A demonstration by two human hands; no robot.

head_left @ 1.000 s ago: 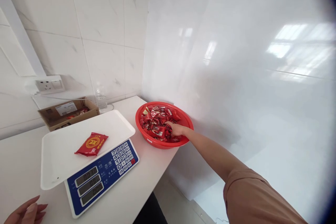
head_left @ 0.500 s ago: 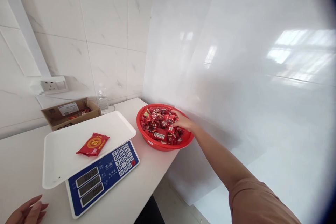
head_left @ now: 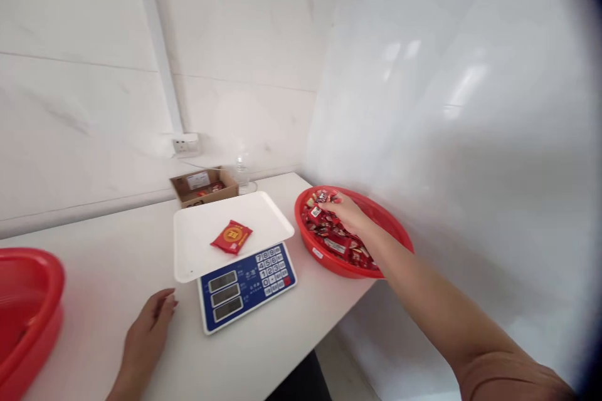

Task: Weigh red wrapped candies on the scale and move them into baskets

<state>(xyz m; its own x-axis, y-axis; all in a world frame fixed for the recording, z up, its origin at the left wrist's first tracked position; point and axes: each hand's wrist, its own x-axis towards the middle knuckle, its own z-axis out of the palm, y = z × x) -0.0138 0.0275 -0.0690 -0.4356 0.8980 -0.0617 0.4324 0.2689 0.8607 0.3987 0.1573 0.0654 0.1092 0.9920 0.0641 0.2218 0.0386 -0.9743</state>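
Observation:
A red basket point(head_left: 397, 241) full of small red wrapped candies point(head_left: 336, 241) stands at the right end of the white counter. My right hand point(head_left: 345, 213) is inside it, fingers curled round a few candies near the far left rim. A blue scale point(head_left: 247, 285) with a white weighing tray point(head_left: 197, 244) stands in the middle, and one red packet point(head_left: 231, 236) lies on the tray. My left hand point(head_left: 148, 332) rests flat on the counter, fingers stretched out, just left of the scale and holding nothing.
A second red basket point(head_left: 28, 313) is at the counter's left edge. At the back wall stand an open cardboard box point(head_left: 203, 185), a clear water bottle point(head_left: 241, 172) and a wall socket point(head_left: 185, 144). White panels close off the right side.
The view has swung left, bringing the left red basket and more of my left hand into sight. My right hand has stayed in the right basket, shifting toward its far left rim over the candies.

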